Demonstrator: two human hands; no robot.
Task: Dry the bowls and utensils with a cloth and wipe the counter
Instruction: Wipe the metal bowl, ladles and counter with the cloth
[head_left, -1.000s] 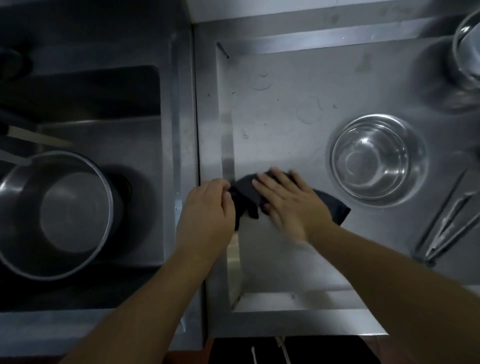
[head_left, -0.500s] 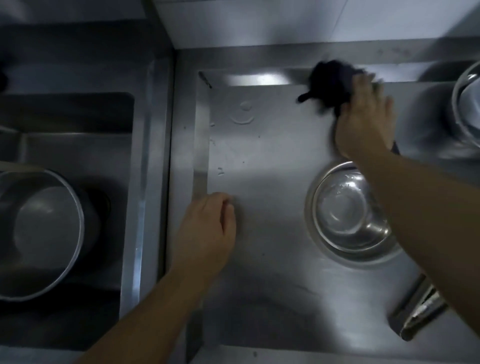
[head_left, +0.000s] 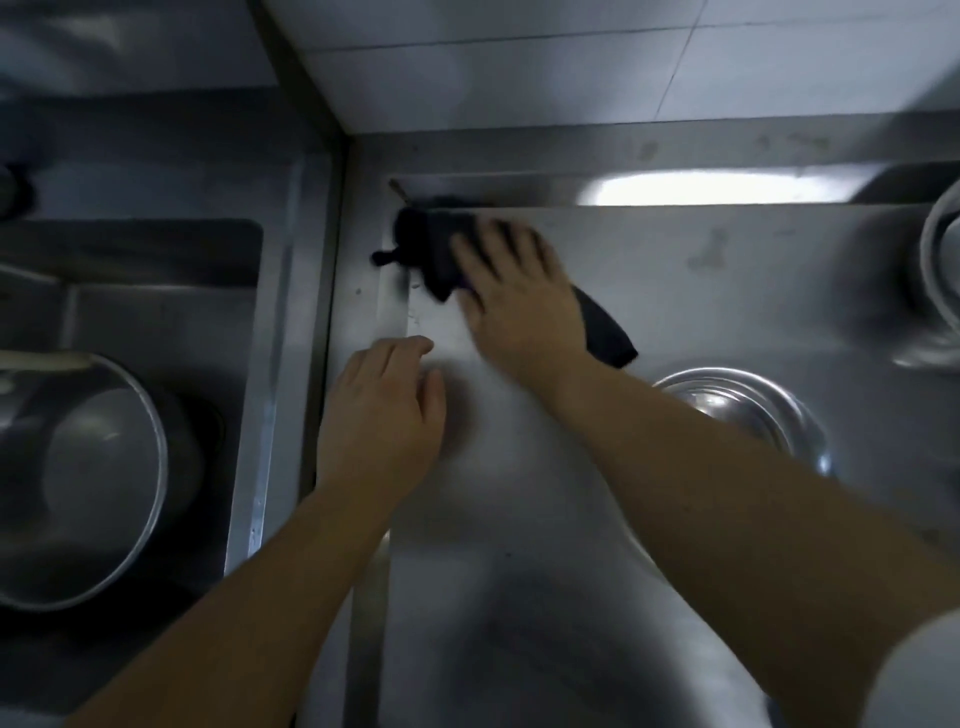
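A dark cloth lies in the far left corner of the steel counter. My right hand presses flat on the cloth with its fingers spread, and a tail of cloth sticks out from under the wrist. My left hand rests on the counter near its left rim, fingers relaxed, holding nothing. A steel bowl stands on the counter to the right, partly hidden by my right forearm.
A sink on the left holds a large steel pot. Stacked bowls show at the right edge. A tiled wall rises behind the counter's raised back rim.
My right hand swept the cloth from the near left of the counter to the far middle, then left into the far left corner. The left hand stayed near the rim.
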